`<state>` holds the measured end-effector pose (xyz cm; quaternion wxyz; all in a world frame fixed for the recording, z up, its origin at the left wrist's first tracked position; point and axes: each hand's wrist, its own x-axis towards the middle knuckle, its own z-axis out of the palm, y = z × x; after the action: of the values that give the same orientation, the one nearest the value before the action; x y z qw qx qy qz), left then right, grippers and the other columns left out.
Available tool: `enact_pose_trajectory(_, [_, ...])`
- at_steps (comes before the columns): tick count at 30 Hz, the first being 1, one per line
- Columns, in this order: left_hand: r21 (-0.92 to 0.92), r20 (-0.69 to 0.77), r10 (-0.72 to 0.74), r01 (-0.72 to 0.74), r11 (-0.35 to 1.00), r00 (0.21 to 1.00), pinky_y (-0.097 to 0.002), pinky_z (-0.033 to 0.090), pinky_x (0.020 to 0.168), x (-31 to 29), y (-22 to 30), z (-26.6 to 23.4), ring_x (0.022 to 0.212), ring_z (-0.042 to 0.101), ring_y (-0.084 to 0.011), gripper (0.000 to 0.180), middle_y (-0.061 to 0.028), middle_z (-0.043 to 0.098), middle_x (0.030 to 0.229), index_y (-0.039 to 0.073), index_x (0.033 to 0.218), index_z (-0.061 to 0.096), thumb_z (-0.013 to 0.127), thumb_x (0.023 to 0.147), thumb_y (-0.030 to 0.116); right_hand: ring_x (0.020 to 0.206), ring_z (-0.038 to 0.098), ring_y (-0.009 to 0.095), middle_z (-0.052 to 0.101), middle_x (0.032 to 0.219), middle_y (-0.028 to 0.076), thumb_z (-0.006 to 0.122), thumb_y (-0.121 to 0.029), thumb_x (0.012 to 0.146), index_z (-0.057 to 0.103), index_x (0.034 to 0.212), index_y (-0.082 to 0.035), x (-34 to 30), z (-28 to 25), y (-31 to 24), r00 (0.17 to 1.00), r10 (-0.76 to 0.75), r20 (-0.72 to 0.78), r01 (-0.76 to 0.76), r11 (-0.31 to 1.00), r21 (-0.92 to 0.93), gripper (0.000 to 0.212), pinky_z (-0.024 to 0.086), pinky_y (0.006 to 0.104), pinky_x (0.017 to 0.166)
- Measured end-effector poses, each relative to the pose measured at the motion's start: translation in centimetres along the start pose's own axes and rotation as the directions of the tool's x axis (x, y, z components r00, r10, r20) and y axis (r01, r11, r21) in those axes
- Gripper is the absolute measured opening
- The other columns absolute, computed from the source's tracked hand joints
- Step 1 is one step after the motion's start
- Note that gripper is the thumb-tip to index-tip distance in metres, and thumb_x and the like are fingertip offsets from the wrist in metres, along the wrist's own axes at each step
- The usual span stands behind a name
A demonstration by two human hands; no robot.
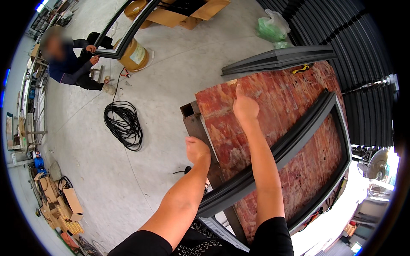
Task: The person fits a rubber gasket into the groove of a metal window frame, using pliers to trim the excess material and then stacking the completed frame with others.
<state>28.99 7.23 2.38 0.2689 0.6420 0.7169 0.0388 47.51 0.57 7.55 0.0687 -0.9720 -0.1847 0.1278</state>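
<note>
Here, the right hand points one finger over the red-stained plywood bench, holding nothing; the dark grey aluminium frame lies just beside its forearm. The left hand, loosely curled and empty, hovers at the bench edge.

Both forearms enter from the lower edge of the frame, bare up to short black sleeves at lower centre; between them, a black shirt front carries pale lettering. Left hand and right hand are ungloved
</note>
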Motion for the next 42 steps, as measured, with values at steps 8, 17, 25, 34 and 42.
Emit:
enact_pose_trajectory(8, [0.041,0.024,0.000,-0.001,0.999,1.000,-0.0552,0.047,0.078,-0.3,0.5,-0.5,0.087,0.060,-0.0480,0.052,-0.0260,0.066,0.092,0.001,0.096,0.062,0.023,0.098,0.035,0.053,0.059,0.028,0.061,0.062,0.011,0.058,-0.022,0.086,0.038,0.144,-0.012,-6.9,-5.4,-6.6,0.894,-0.327,-0.307,0.379,0.917,0.125,0.062,0.046,0.0405,0.049])
enact_pose_trajectory(17, [0.032,-0.004,0.034,-0.034,0.999,0.999,-0.0551,0.047,0.075,0.1,-0.5,0.5,0.084,0.061,-0.0459,0.049,-0.0247,0.065,0.088,0.003,0.090,0.061,0.025,0.098,0.034,0.059,0.061,0.034,0.063,0.067,0.014,0.057,-0.029,0.088,0.039,0.144,-0.013,-4.5,-2.8,-2.3,0.957,-0.111,-0.267,0.134,0.988,0.071,0.061,0.048,0.0449,0.055])
enact_pose_trajectory(25, [0.078,-0.003,-0.035,0.036,0.996,0.999,-0.0550,0.048,0.072,0.6,-0.7,0.6,0.079,0.062,-0.0443,0.048,-0.0222,0.066,0.084,0.003,0.085,0.062,0.029,0.098,0.035,0.071,0.065,0.036,0.066,0.076,0.018,0.060,-0.038,0.086,0.036,0.145,-0.012,-1.7,-2.3,0.1,0.990,-0.026,-0.142,0.039,0.995,0.091,0.069,0.050,0.0463,0.062])
enact_pose_trajectory(34, [0.056,0.025,-0.070,0.069,0.996,0.997,-0.0549,0.048,0.070,0.3,0.1,-0.2,0.077,0.063,-0.0441,0.046,-0.0216,0.067,0.082,0.006,0.087,0.061,0.029,0.097,0.036,0.076,0.066,0.034,0.067,0.083,0.017,0.071,-0.040,0.079,0.027,0.149,-0.011,-0.2,0.5,2.3,1.000,-0.022,-0.014,0.023,0.993,0.115,0.087,0.050,0.0421,0.065])
enact_pose_trajectory(42, [0.059,0.022,-0.071,0.069,0.996,0.997,-0.0540,0.049,0.069,0.2,-0.2,0.0,0.076,0.064,-0.0431,0.046,-0.0206,0.067,0.082,0.007,0.088,0.061,0.028,0.097,0.038,0.076,0.065,0.033,0.067,0.083,0.017,0.071,-0.039,0.080,0.027,0.149,-0.012,-0.5,0.3,2.2,1.000,-0.027,-0.016,0.029,0.995,0.095,0.087,0.050,0.0418,0.065])
